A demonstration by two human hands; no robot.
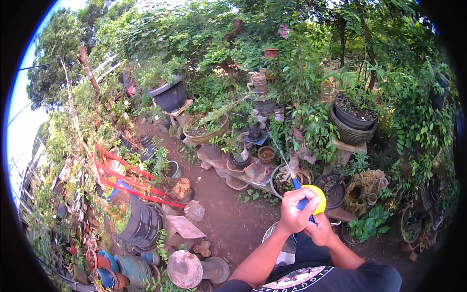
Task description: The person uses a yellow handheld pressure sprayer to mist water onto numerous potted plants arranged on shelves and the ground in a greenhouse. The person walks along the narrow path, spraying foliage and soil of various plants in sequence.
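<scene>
My left hand (297,210) is closed around a blue and yellow water sprayer (296,183). Just below it, my right hand (319,230) grips the lower part of the same sprayer; the fingers hide most of the handle. From the blue tip a thin water jet (279,149) shoots up and to the left among the potted plants. Right beyond the tip stands a round pot (274,182) with a thick-rooted bonsai-like plant (293,168). A small clay pot (266,154) sits left of the jet, on a low bench with other pots.
A wide planter (208,133) and black pots (352,126) stand on supports ahead. On the left are a red metal frame (124,171), a large dark ribbed pot (140,222) and a concrete pedestal (199,269). A dirt path (219,215) runs between. Rough planter (365,189) at right.
</scene>
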